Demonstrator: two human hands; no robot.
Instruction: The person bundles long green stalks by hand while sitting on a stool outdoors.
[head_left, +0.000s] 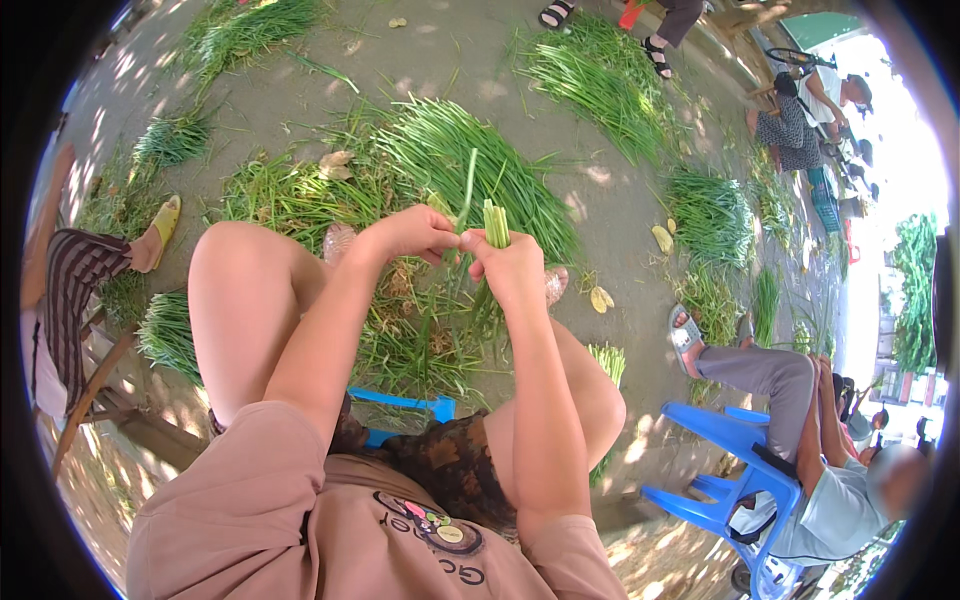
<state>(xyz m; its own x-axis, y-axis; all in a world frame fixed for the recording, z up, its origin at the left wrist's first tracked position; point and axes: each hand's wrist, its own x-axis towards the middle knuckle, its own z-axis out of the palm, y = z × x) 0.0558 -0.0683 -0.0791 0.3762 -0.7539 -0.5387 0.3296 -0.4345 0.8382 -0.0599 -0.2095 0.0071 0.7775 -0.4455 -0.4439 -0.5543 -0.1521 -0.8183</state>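
Note:
My right hand (514, 262) is closed around a small bunch of long green stalks (495, 217), which look like chives. Their pale, even ends point up and the rest hangs below the fist. Thumb and fingertips of my left hand (420, 234) pinch a single green blade (469, 184) right beside the right thumb. Just past my hands, a large pile of green stalks (480, 165) lies on the ground. Loose, partly yellowed trimmings (420, 337) are heaped below my hands, between my feet.
Part of a blue plastic seat (444, 409) shows beneath me. A seated person (840, 487) on a blue plastic chair (757, 457) is at right; another person's striped-clad leg (86, 277) is at left. More stalk piles (600, 97) and dry leaves (600, 300) lie about the concrete ground.

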